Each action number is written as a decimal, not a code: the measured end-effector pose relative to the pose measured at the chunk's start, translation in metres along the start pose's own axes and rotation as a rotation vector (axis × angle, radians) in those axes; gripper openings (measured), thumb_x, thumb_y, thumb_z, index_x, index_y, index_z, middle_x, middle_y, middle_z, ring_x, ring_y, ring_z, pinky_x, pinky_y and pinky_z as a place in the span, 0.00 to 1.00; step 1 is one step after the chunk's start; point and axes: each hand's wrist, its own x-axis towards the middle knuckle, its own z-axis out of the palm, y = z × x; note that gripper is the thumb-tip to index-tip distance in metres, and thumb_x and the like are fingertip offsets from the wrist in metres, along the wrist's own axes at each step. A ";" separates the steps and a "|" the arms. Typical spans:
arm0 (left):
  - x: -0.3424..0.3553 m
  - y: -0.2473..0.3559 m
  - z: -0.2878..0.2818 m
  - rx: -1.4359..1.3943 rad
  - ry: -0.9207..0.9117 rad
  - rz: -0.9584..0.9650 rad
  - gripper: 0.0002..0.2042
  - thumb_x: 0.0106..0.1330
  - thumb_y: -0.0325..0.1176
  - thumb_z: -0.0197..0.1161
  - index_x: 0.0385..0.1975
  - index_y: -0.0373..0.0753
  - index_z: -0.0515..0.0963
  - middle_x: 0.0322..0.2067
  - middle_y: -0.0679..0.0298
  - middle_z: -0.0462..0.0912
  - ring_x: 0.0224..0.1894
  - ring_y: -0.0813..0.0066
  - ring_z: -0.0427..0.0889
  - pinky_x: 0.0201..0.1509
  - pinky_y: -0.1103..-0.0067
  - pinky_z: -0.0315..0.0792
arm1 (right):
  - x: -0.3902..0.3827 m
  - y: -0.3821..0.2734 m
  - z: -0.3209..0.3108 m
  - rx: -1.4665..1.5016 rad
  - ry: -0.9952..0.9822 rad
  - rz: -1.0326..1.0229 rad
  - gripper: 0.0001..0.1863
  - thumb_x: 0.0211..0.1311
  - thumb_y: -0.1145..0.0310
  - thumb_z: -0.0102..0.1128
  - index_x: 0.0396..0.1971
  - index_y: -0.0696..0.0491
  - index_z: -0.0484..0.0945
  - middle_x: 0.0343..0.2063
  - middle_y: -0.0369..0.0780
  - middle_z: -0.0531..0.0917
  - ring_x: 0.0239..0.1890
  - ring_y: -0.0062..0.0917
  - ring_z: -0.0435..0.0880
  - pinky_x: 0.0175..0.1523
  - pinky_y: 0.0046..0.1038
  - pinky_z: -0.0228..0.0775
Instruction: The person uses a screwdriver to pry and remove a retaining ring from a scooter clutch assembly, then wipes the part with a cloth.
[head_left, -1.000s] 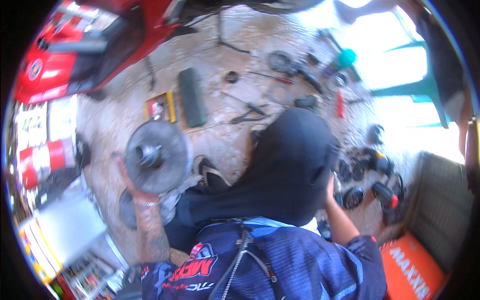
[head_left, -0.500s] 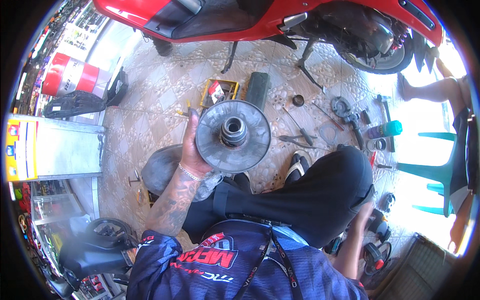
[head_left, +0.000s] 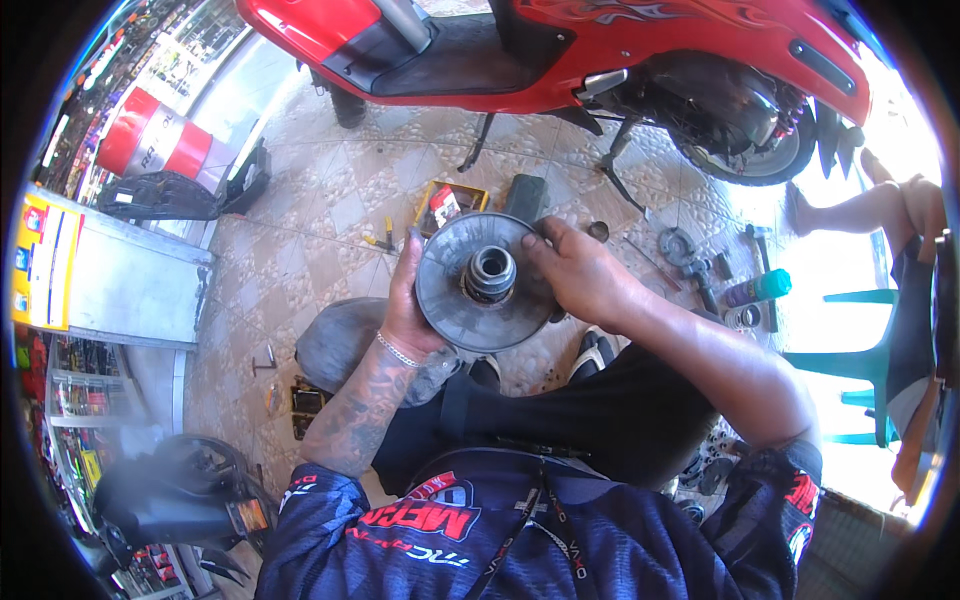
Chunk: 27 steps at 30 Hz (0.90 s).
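Observation:
A round grey metal scooter pulley (head_left: 445, 285), with a threaded-looking hollow hub at its middle, is held up in front of my knees. Around its left edge and underside my left hand (head_left: 408, 312) is closed. My right hand (head_left: 582, 268) grips the upper right rim, thumb on the face, its other fingers partly hidden behind. Just beyond the disc, a yellow tray (head_left: 474, 196) and a dark green case (head_left: 525, 196) lie on the tiles. A grey rounded cover (head_left: 340, 342) rests by my left forearm.
A red scooter (head_left: 520, 75) on its stand spans the far side. At right lie a hammer-like tool (head_left: 762, 250), a round metal part (head_left: 677, 243) and a teal spray can (head_left: 760, 288). Another person's leg (head_left: 865, 208) and a green chair (head_left: 850, 350) are at far right.
My right hand has come up from beside my right thigh and taken hold of the pulley's right rim. The left hand still holds it; the pulley sits slightly farther right in view.

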 end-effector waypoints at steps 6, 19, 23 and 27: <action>-0.008 0.017 -0.004 -0.129 -0.109 0.021 0.48 0.71 0.75 0.37 0.72 0.33 0.61 0.66 0.47 0.72 0.66 0.53 0.74 0.71 0.54 0.69 | 0.012 0.003 0.014 0.210 0.098 -0.342 0.22 0.80 0.59 0.51 0.54 0.65 0.74 0.35 0.41 0.85 0.28 0.17 0.81 0.30 0.23 0.74; -0.014 0.021 0.011 -0.250 -0.150 0.020 0.50 0.69 0.77 0.33 0.73 0.35 0.60 0.67 0.49 0.70 0.67 0.54 0.74 0.71 0.55 0.69 | 0.019 -0.011 -0.011 0.382 -0.115 -0.298 0.21 0.77 0.58 0.53 0.55 0.61 0.78 0.31 0.37 0.84 0.24 0.17 0.79 0.28 0.23 0.72; -0.016 0.015 0.012 -0.077 -0.061 0.130 0.38 0.79 0.62 0.31 0.73 0.34 0.59 0.67 0.49 0.70 0.68 0.58 0.73 0.72 0.58 0.68 | 0.022 -0.012 -0.016 0.351 -0.063 -0.308 0.22 0.77 0.58 0.53 0.58 0.60 0.78 0.30 0.35 0.83 0.27 0.16 0.79 0.29 0.23 0.72; -0.009 0.016 -0.004 -0.217 -0.198 0.136 0.30 0.80 0.51 0.42 0.70 0.31 0.63 0.64 0.48 0.73 0.64 0.56 0.77 0.68 0.58 0.75 | 0.021 -0.002 0.013 0.468 0.180 -0.250 0.21 0.77 0.59 0.54 0.55 0.62 0.79 0.30 0.36 0.82 0.31 0.16 0.80 0.35 0.25 0.73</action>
